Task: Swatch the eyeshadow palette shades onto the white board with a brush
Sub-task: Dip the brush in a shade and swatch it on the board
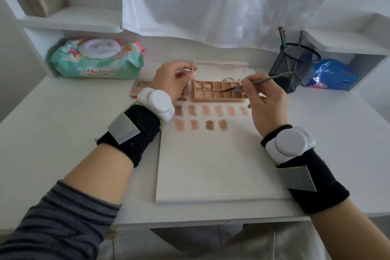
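Right hand (264, 99) pinches brush (256, 82), tip in palette (218, 92) pan at 10 o'clock; left hand (173, 79) pinches lid (219, 69). Load lightly, tap off.

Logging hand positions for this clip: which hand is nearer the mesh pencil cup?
Right. The right hand, holding the brush, sits just left of the mesh pencil cup; the left hand pinches the palette lid, farther left.

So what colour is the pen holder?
Black mesh pen holder, holding spare brushes; clearest in the head view.
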